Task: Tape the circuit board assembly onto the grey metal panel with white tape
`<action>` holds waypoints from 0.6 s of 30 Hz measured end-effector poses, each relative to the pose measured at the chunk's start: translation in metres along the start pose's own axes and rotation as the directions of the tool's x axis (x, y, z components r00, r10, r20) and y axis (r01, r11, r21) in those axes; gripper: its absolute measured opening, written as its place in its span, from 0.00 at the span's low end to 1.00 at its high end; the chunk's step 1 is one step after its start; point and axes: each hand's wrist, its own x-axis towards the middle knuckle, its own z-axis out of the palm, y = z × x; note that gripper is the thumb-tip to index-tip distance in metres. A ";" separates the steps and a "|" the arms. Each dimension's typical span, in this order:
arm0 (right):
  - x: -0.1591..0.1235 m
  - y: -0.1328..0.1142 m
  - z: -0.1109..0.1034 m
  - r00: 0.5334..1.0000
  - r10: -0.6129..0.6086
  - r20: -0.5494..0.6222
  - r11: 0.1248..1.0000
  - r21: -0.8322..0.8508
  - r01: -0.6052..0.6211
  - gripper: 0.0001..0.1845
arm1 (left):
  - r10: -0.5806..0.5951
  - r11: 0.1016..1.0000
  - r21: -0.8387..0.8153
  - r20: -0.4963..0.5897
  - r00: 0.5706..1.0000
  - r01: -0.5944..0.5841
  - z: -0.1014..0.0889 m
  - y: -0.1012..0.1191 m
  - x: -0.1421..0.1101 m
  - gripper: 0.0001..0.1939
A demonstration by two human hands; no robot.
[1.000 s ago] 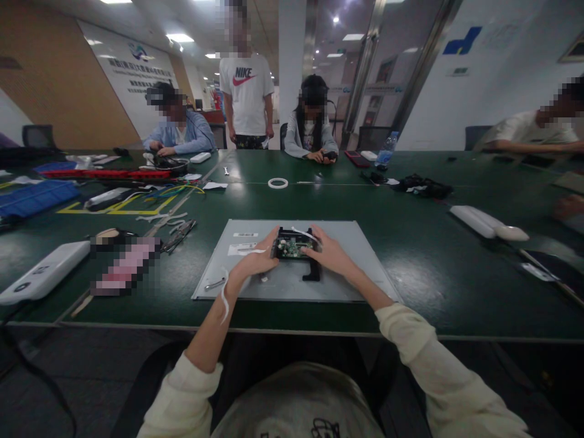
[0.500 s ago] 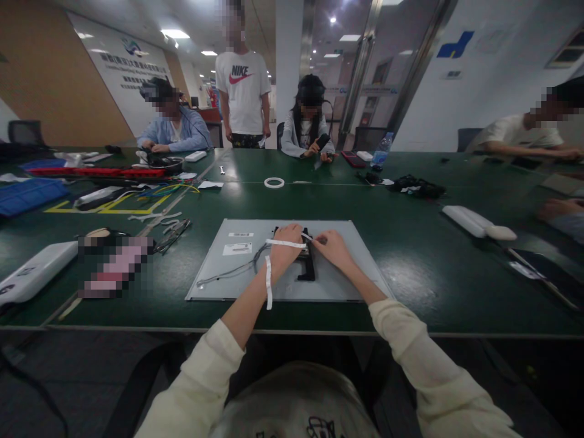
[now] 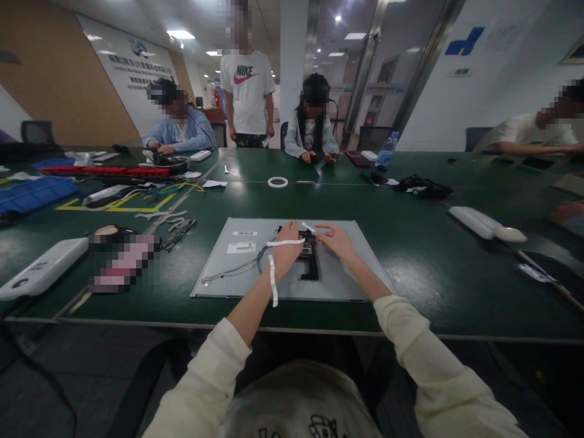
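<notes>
A flat grey panel (image 3: 241,283) with white labels lies in front of me. On it is a black frame-like part (image 3: 311,272), its upper section partly covered by my hands. My left hand (image 3: 286,248) is closed over the left side of this part, its fingertips partly hidden. Strips of white tape (image 3: 273,281) cling to my left wrist and the back of that hand. My right hand (image 3: 338,243) pinches a short white tape strip (image 3: 308,227) above the part's upper end. A thin grey cable (image 3: 235,271) runs left from the part across the panel.
A white tape roll (image 3: 277,182) lies beyond the panel. Pliers and tools (image 3: 177,231), a white case (image 3: 43,267) and a blue tray (image 3: 36,193) are on the left. Another white case (image 3: 474,222) lies right. Several people are around the table.
My right hand has lifted slightly, its index finger straighter, and the tape strip shows more clearly. My left hand stays on the black part. The view has shifted a little.
</notes>
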 end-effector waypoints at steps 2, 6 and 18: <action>-0.003 -0.005 0.000 0.998 0.045 0.038 0.995 0.085 -0.049 0.29 | 0.010 1.000 -0.007 0.011 1.000 -0.010 -0.001 0.000 0.000 0.21; -0.007 -0.010 0.003 0.997 0.031 0.070 0.996 0.082 -0.036 0.26 | 0.020 1.000 -0.011 0.022 1.000 -0.020 -0.001 -0.001 0.001 0.22; 0.001 0.004 0.010 1.000 -0.001 -0.012 0.996 -0.088 0.000 0.16 | -0.018 0.996 0.084 0.141 0.990 0.006 0.005 -0.005 0.004 0.19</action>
